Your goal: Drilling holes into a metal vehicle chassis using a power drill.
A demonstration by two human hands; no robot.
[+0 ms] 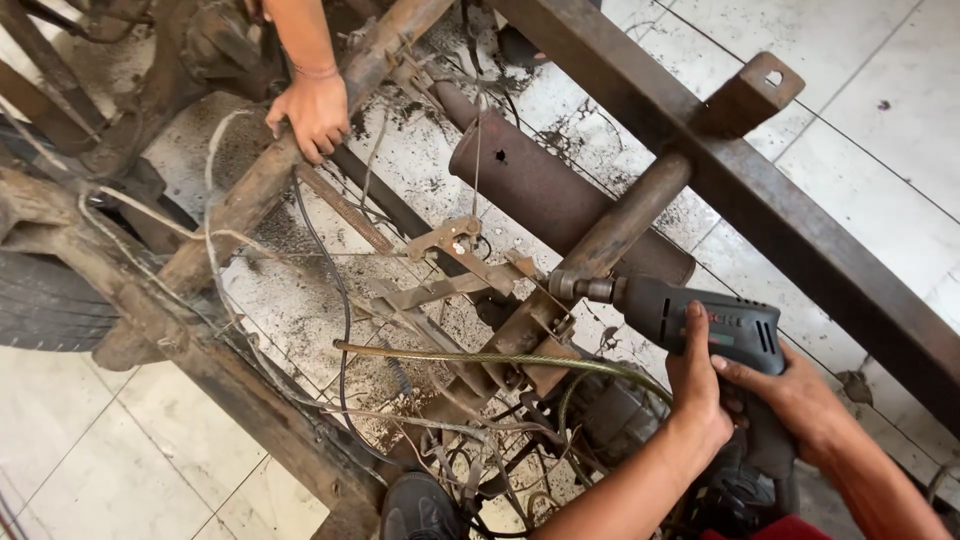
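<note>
rusted steel all through the view: a bare vehicle frame (760, 200) lying over a white tiled floor (880, 120) speckled with dark filings. grey-blue electric drill (700, 318) held low at right of centre, chuck pressed against a rusty bracket (545, 320) where a round cross tube (625, 220) meets the frame. left hand (697, 385) wrapped over the drill's body from below, fingers curled close together, thumb lying up along the housing. right hand (795, 395) closed round the drill's rear and grip, fingers curled tight on it, fingertips near the vents. both forearms rising from the bottom edge. just above the chuck, a wide rusty cylinder (550, 190) with a small hole in its side, lying slantwise. clear braided hose (480, 357) running across below the bracket, among loose wires and thin cables. at top left, another person's hand (312, 115) resting on a rusty frame rail (250, 190), fingers bent over its edge, well apart from the drill. black tyre (50, 300) at the left edge. dark shoe toe (420, 510) at the bottom.
</note>
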